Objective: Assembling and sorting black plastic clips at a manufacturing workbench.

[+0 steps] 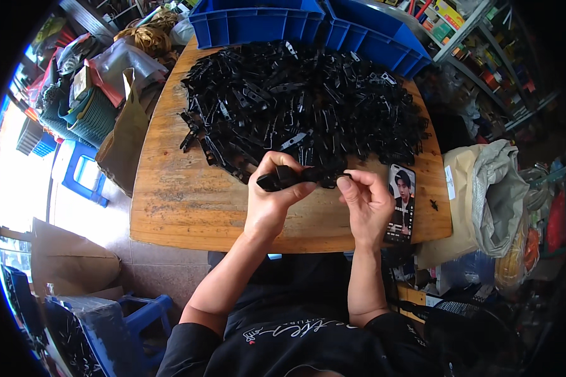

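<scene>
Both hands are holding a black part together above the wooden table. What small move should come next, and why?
Probably a short push of the right hand toward the left hand, to seat the pieces. Both hands grip one black part between them, just in front of the pile of black parts. Whether it is already joined cannot be seen.

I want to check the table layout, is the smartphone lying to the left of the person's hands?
No, the dark rectangular smartphone lies on the round wooden table just right of the right hand.
</scene>
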Available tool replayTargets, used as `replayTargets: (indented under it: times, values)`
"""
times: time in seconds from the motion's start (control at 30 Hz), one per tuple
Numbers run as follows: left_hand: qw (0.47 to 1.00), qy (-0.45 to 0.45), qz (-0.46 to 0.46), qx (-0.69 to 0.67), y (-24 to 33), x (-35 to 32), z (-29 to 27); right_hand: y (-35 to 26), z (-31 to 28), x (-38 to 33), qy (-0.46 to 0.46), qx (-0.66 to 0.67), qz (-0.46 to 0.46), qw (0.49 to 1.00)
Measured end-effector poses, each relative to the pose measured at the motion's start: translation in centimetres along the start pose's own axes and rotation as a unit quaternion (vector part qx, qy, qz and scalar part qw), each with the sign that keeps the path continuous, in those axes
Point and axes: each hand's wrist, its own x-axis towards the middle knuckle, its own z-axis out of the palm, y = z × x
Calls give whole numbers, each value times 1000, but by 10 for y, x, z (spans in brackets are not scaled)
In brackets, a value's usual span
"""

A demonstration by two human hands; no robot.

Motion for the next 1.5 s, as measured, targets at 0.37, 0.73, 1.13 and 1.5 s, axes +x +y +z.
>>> replayTargets:
  times: [0.37,0.73,1.13,1.5]
  values:
    - [1000,-4,-22,5,6,-1,1,-4,-2,8,11,-79,-60,995]
    - [989,-16,-50,-140,9,-1,-1,-21,3,16,-59,-202,2,978]
    - [973,79,-6,-217,15,4,-6,26,26,3,-82,-406,-99,905]
    - [973,86,-20,-214,13,4,-7,-1,17,2,-97,-371,-79,920]
